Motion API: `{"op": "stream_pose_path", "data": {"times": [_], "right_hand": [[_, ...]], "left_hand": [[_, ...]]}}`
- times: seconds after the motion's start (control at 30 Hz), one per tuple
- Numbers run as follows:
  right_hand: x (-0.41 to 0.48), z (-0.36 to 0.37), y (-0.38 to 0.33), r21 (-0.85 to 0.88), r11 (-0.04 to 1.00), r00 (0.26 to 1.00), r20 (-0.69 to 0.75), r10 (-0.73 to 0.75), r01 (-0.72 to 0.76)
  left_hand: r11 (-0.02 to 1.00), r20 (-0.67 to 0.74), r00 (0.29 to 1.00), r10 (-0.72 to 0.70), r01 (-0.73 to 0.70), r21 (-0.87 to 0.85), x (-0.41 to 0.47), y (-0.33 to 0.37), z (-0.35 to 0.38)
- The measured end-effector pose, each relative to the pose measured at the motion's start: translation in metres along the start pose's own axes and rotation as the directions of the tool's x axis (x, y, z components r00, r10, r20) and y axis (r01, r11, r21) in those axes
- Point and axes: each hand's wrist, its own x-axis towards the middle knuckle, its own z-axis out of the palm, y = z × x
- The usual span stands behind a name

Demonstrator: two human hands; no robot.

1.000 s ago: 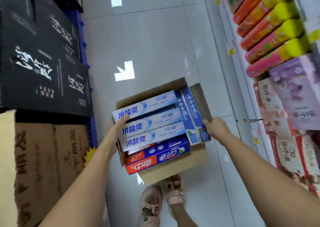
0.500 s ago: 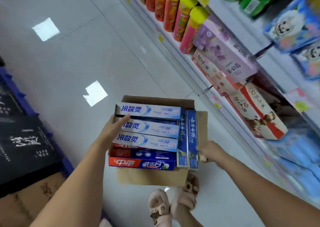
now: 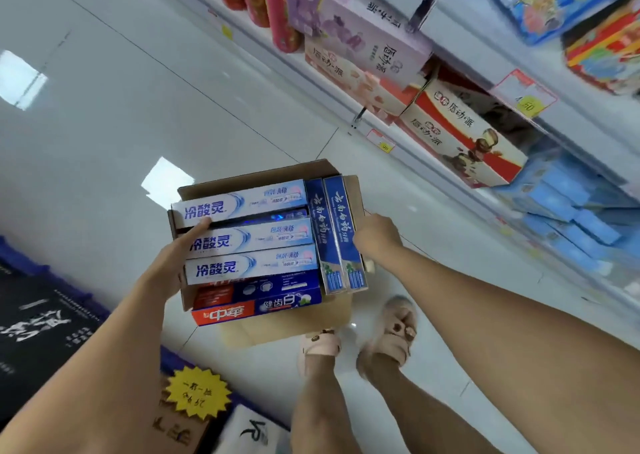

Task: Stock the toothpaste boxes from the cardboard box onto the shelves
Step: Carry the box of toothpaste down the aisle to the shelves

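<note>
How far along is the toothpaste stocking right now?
Done: nothing visibly; the cardboard box is packed full of toothpaste boxes. In hand: left hand and right hand grip its sides, holding it above the floor beside the shelves. Left: shelving every box.

Bright floor (image 3: 104, 124) glare, blurred edges.

The left hand (image 3: 166, 266) and right hand (image 3: 377, 237) grip the cardboard box (image 3: 287, 329) by its sides; toothpaste boxes (image 3: 249, 235) fill it, and shelves (image 3: 460, 34) stand to its right.
</note>
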Motion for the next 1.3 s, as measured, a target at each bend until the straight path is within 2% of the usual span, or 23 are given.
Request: {"op": "stream_pose_path", "data": {"times": [0.33,0.6,0.8,1.13,1.3], "right_hand": [[-0.012,-0.011,0.090,0.155,0.977,0.988,-0.013,0.153,-0.149],[-0.024,-0.033,0.223,0.349,0.909,0.967,-0.030,0.253,-0.227],[-0.045,-0.054,0.339,0.494,0.824,0.941,-0.033,0.338,-0.278],[-0.091,-0.087,0.533,0.519,0.688,0.809,0.012,0.588,-0.508],[-0.105,-0.097,0.621,0.588,0.595,0.732,-0.007,0.681,-0.548]], "left_hand": [[0.980,0.113,0.994,-0.003,-0.020,0.196,0.000,0.007,0.076],[0.937,0.219,0.976,0.009,-0.084,0.338,-0.016,-0.016,0.201],[0.906,0.356,0.934,-0.039,-0.117,0.408,-0.040,-0.060,0.309],[0.870,0.432,0.880,-0.198,-0.045,0.491,-0.100,-0.166,0.491],[0.842,0.463,0.849,-0.253,-0.043,0.538,-0.126,-0.222,0.566]]}}
